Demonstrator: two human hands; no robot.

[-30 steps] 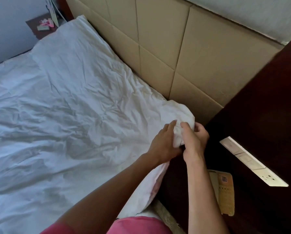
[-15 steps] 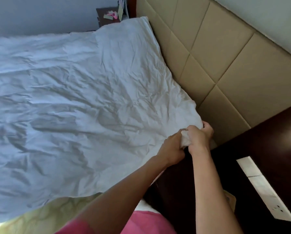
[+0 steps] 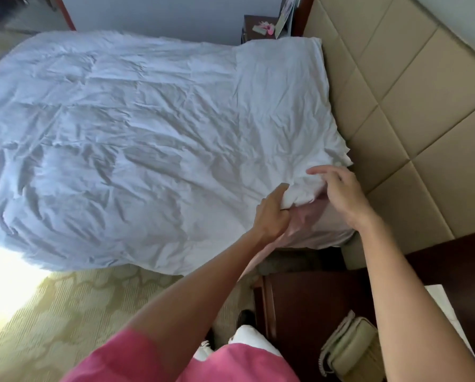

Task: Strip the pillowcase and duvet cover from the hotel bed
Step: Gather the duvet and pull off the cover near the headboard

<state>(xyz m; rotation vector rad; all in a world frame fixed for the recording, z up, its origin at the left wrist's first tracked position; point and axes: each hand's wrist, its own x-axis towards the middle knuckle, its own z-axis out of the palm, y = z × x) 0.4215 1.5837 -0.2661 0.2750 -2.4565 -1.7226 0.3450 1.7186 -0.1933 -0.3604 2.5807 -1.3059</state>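
The soft, light duvet cover (image 3: 153,139) lay spread over the bed, its 4 o'clock corner bunched in the left hand (image 3: 272,213) (best gripped there), the right hand (image 3: 341,194) spread just beside it.

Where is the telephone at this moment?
In the head view, the beige telephone lies at the lower right, on the dark wooden nightstand beside the bed, under the person's right forearm.
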